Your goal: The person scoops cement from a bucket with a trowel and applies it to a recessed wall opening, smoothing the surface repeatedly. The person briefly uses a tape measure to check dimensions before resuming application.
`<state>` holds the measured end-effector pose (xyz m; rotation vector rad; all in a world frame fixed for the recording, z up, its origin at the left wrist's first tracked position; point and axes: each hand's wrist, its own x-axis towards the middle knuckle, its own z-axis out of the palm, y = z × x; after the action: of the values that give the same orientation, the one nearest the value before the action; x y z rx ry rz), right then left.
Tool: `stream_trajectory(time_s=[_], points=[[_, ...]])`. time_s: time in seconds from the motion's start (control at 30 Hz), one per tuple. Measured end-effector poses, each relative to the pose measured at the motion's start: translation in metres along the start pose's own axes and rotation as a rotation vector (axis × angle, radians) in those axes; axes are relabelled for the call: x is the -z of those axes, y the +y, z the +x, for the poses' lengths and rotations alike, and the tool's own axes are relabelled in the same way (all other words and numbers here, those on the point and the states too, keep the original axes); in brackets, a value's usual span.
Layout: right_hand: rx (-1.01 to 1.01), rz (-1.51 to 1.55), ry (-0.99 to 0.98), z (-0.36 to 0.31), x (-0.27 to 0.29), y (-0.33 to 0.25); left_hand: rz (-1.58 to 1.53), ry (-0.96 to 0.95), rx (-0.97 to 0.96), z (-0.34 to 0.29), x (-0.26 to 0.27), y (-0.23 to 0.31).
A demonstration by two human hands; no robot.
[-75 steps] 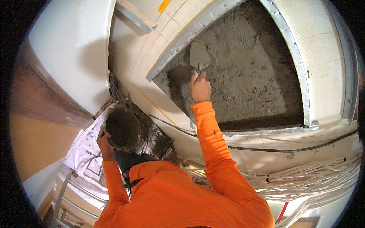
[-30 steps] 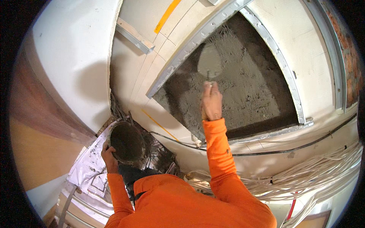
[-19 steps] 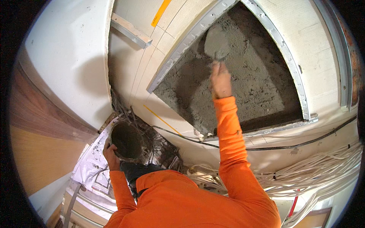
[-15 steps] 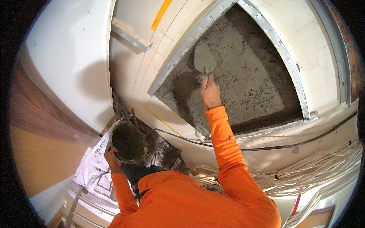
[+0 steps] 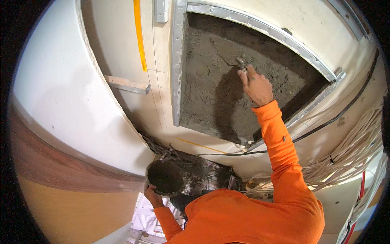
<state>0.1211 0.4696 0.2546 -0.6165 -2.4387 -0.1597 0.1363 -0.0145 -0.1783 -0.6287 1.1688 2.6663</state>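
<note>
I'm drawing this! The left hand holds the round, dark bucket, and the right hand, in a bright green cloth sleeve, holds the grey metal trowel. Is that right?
Not quite: the head view shows the right hand in a bright orange cloth sleeve, not green. The rest is right.

Bucket [image 5: 181, 187] left of cable bundle [image 5: 345, 152], mortar [image 5: 217, 89] inside frame [image 5: 177, 69]

Grey mortar [image 5: 211, 85], plain orange sleeve [image 5: 279, 142]
</note>
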Motion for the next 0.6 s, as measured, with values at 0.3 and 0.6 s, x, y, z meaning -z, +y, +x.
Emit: stream_trajectory(time_s=[0.3, 0.6], points=[[-0.267, 0.645, 0.318, -0.046, -0.021, 0.054, 0.011, -0.073, 0.026, -0.012, -0.01, 0.024], [-0.683, 2.358, -0.621, -0.088, -0.071, -0.078, 0.179, -0.089, 0.027, -0.03, -0.016, 0.034]])
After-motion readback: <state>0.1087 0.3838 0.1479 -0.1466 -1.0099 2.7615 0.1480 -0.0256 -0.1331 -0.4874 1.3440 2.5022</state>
